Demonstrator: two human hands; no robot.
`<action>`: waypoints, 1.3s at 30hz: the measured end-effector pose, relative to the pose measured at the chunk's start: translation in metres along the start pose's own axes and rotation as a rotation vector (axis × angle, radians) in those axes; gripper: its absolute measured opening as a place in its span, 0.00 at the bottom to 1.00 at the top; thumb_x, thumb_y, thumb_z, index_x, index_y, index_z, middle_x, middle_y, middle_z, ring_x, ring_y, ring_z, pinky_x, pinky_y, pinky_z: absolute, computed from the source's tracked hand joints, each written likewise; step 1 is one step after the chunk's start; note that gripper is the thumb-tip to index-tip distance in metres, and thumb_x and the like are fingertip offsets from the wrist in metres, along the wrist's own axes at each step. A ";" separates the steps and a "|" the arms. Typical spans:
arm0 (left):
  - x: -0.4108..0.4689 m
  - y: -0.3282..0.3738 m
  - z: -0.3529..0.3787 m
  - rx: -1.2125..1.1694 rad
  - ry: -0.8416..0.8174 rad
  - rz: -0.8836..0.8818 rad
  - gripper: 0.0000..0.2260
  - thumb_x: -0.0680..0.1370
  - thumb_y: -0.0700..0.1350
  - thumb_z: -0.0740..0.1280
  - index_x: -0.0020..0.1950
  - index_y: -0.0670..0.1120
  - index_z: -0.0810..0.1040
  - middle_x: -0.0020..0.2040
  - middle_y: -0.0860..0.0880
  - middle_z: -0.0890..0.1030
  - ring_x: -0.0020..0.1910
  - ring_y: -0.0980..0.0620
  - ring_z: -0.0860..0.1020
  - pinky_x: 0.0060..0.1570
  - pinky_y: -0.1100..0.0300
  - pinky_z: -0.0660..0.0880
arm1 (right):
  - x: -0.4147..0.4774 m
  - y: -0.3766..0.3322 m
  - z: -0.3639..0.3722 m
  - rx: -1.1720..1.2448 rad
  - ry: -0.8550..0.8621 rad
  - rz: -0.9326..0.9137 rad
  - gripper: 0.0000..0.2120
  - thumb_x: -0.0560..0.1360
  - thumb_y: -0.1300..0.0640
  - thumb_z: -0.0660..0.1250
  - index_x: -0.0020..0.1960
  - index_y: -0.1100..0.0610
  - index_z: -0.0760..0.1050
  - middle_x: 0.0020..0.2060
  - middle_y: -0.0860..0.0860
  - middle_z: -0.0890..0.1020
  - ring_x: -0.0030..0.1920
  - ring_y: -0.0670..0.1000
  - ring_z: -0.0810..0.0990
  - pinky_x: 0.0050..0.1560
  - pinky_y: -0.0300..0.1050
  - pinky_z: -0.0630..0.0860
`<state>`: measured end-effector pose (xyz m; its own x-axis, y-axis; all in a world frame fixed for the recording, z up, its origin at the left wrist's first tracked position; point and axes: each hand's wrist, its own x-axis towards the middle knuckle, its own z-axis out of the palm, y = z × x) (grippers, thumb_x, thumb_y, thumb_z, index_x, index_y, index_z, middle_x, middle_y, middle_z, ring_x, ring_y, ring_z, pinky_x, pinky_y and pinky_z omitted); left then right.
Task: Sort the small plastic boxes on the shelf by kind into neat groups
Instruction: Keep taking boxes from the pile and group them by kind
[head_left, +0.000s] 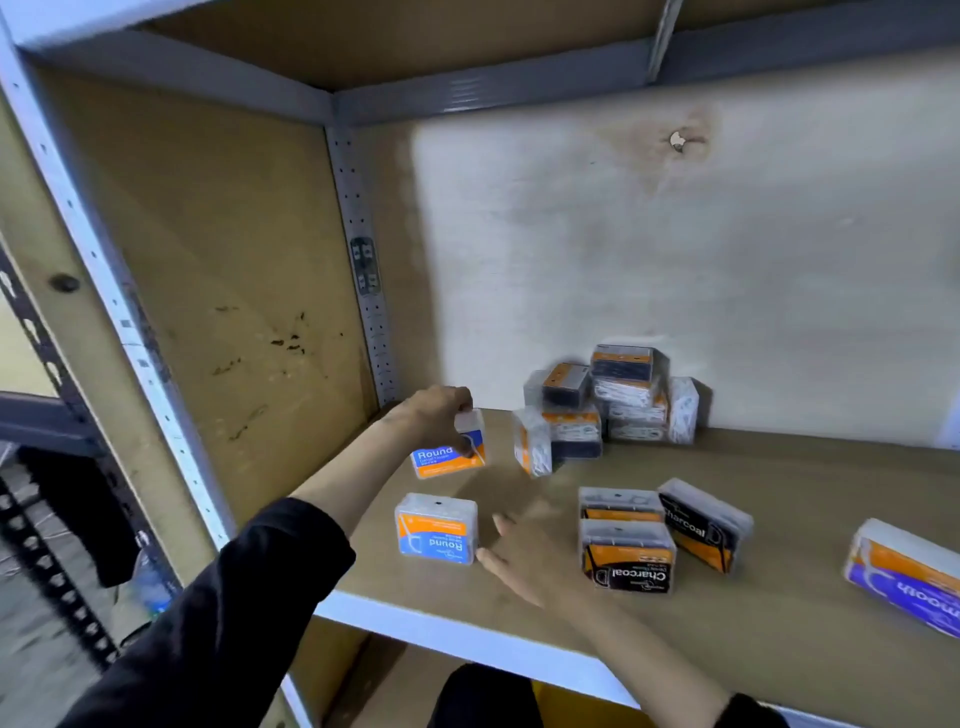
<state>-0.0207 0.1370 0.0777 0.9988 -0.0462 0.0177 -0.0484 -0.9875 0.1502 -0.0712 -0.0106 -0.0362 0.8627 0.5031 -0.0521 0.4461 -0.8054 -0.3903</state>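
Note:
My left hand (436, 415) grips the top of a blue and orange "Round" box (449, 457) at the left of the wooden shelf (727, 639). A second "Round" box (436, 530) lies just in front of it. My right hand (524, 556) hovers open between that box and three black "Charcoal" boxes (628, 558), blurred by motion. A purple and orange box (906, 574) lies at the far right. Against the back wall is a loose pile of several mixed boxes (608, 408).
The shelf bay has a brown side panel (223, 291) on the left, a pale back wall (675, 249) and a white front rail (467, 644). Another shelf level sits close overhead. A dark rack stands outside to the left.

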 end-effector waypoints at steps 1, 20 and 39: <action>-0.001 -0.005 0.001 0.001 0.002 -0.010 0.25 0.70 0.47 0.74 0.64 0.44 0.70 0.62 0.43 0.76 0.59 0.44 0.75 0.55 0.53 0.73 | 0.004 0.002 0.007 -0.034 -0.033 0.012 0.28 0.79 0.48 0.54 0.72 0.64 0.59 0.73 0.59 0.62 0.73 0.56 0.62 0.70 0.47 0.60; 0.007 -0.050 0.054 -0.014 -0.108 -0.203 0.25 0.71 0.44 0.72 0.65 0.45 0.69 0.65 0.43 0.72 0.63 0.43 0.73 0.57 0.54 0.73 | 0.016 0.015 0.039 -0.163 -0.079 -0.020 0.73 0.40 0.26 0.14 0.75 0.61 0.47 0.77 0.56 0.49 0.77 0.52 0.46 0.76 0.47 0.44; 0.004 -0.048 0.055 -0.007 -0.178 -0.189 0.21 0.71 0.42 0.70 0.62 0.47 0.70 0.62 0.44 0.74 0.58 0.45 0.76 0.44 0.58 0.69 | 0.015 0.013 0.038 -0.161 -0.116 -0.014 0.50 0.64 0.28 0.32 0.75 0.61 0.45 0.77 0.55 0.47 0.77 0.51 0.44 0.76 0.46 0.42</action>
<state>-0.0137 0.1758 0.0161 0.9762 0.1122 -0.1856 0.1395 -0.9801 0.1413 -0.0612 -0.0019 -0.0774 0.8269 0.5401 -0.1565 0.4985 -0.8329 -0.2405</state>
